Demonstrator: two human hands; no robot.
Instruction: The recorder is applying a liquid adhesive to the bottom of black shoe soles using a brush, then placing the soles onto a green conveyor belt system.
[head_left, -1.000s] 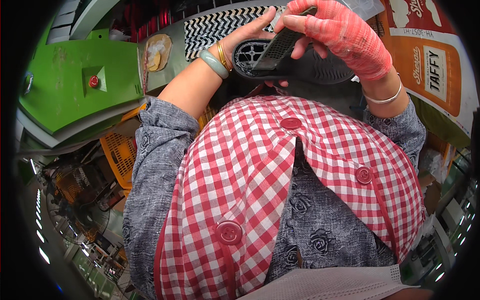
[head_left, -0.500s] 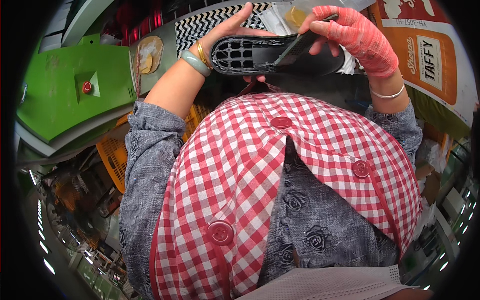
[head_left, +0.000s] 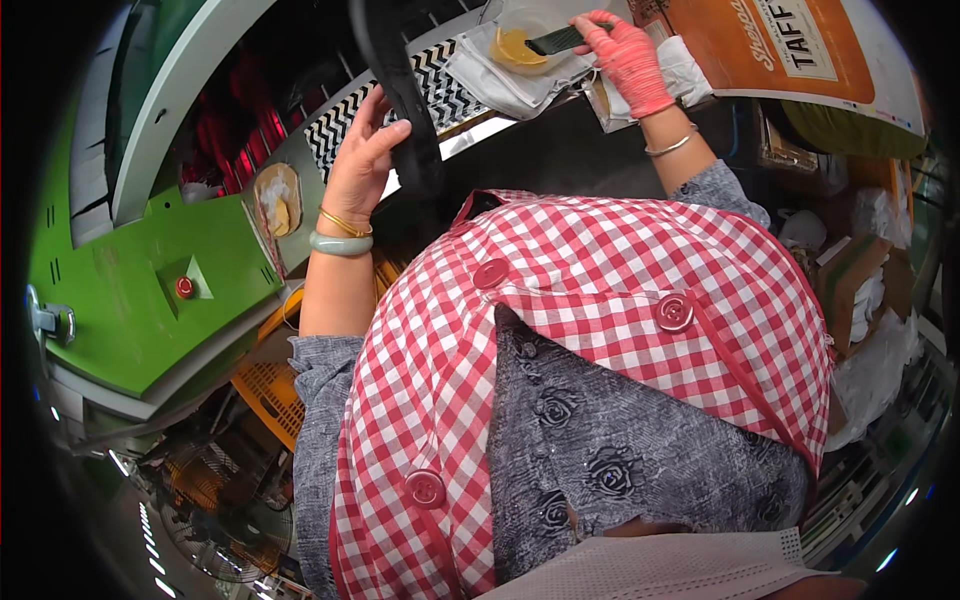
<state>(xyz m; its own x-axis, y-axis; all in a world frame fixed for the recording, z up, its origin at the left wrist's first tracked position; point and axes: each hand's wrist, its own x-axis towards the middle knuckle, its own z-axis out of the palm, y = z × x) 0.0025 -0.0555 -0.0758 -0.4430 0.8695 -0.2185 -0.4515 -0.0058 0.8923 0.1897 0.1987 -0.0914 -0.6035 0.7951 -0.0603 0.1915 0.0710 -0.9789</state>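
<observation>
On the left, my left hand [head_left: 368, 152] grips a black shoe sole [head_left: 402, 95], which is turned on edge so that only a narrow, blurred side shows. The thumb and fingertips press against it, and part of the grip is hidden behind the sole. My right hand [head_left: 625, 62], in a pink knitted glove with bare fingertips, pinches a dark green, flat, brush-like tool [head_left: 560, 40]. The tool's tip is over a translucent bowl [head_left: 535, 18] with yellow, paste-like stuff [head_left: 515, 48] in it. Whether the tip touches the yellow stuff I cannot tell.
White cloths [head_left: 497, 85] lie beside the bowl on a surface with a black-and-white zigzag band [head_left: 325, 130]. A green machine panel with a red button [head_left: 184, 288] stands at left, next to a small tray [head_left: 277, 200]. An orange carton [head_left: 800, 45] is at far right.
My right hand has drawn the brush-like tool out of the sole and carried it to the bowl. My left hand has moved left and tipped the sole from lying face up to on edge.
</observation>
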